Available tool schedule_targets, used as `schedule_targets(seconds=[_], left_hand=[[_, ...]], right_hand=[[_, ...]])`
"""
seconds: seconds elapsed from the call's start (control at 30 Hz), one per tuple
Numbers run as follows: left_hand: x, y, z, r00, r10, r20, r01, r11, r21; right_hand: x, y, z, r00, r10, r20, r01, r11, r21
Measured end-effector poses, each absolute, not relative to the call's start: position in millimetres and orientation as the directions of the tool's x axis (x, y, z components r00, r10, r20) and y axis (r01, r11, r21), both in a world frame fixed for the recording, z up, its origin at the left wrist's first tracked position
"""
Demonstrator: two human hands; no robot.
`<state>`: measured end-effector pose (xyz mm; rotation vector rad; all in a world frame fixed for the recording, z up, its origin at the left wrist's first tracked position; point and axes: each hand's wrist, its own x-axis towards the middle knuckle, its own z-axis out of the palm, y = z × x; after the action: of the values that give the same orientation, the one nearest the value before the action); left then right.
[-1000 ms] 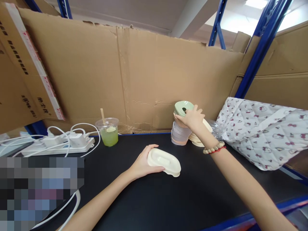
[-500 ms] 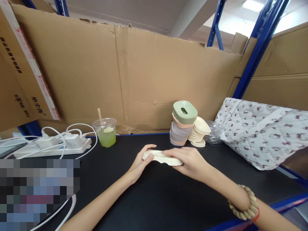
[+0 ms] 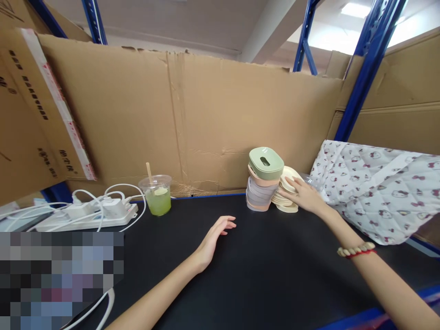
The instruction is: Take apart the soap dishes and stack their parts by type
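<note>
The right hand (image 3: 305, 196) is at the cream dishes (image 3: 285, 201), right of centre in the frame. Its grip is partly spread, with the fingers fanned over the right side of the stack and meeting the top dish. The palm side is hidden, so I cannot tell whether the grip has closed on that dish or merely rests against it. A beaded bracelet (image 3: 355, 250) circles the wrist, beside a red cord.

The left hand (image 3: 211, 244) is just below the centre of the frame, over the black desk (image 3: 261, 279). Its grip is loosely open, fingers together and slightly bent, pointing toward the upper right, well apart from the dishes.

Touching the cream dishes or just left of them stands a second stack: a green dish (image 3: 266, 166) with a slot on top, a peach one beneath it, then grey ones (image 3: 260, 192). Toward the left of the frame are a cup (image 3: 158, 201) of green drink and a power strip (image 3: 87, 221); at the right edge lies a quilted bag (image 3: 381, 195).
</note>
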<state>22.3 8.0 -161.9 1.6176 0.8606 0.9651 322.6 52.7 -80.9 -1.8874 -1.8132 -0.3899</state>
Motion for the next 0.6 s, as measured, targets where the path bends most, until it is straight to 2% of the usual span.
schedule_targets(seconds=[0.07,0.13,0.2,0.27,0.33,0.4,0.47,0.5,0.53,0.6], left_hand=[[22,6,-160,0.429,0.884,0.183,0.079,-0.238,0.968],[21,3,-159,0.438,0.878,0.194,0.099,-0.262,0.96],[20,0,-157,0.463,0.861,0.211,0.144,-0.308,0.94],[19,-3,-157,0.497,0.823,0.273,0.223,-0.426,0.877],[19,-9,-155,0.554,0.733,0.395,0.314,-0.623,0.716],[22,-17,-151,0.641,0.545,0.54,0.34,-0.833,0.437],[28,-28,-145,0.706,0.306,0.639,0.286,-0.948,0.137],[32,-35,-141,0.713,0.206,0.671,0.259,-0.966,0.02],[36,-42,-138,0.703,0.143,0.696,0.246,-0.968,-0.049],[41,-57,-133,0.684,0.09,0.724,0.233,-0.967,-0.1]], right_hand=[[323,56,-84,0.101,0.835,0.542,0.981,0.006,-0.192],[321,55,-85,0.105,0.766,0.635,0.967,0.071,-0.245],[316,48,-84,0.123,0.628,0.769,0.935,0.186,-0.302],[305,30,-83,0.178,0.469,0.865,0.877,0.324,-0.356],[289,4,-82,0.206,0.361,0.91,0.816,0.451,-0.363],[275,-24,-80,0.1,0.306,0.947,0.811,0.527,-0.256],[269,-44,-78,-0.054,0.304,0.951,0.867,0.487,-0.106],[269,-49,-79,-0.084,0.343,0.936,0.908,0.413,-0.07],[273,-50,-81,-0.058,0.408,0.911,0.95,0.302,-0.075],[289,-42,-91,0.159,0.575,0.803,0.983,-0.012,-0.186]])
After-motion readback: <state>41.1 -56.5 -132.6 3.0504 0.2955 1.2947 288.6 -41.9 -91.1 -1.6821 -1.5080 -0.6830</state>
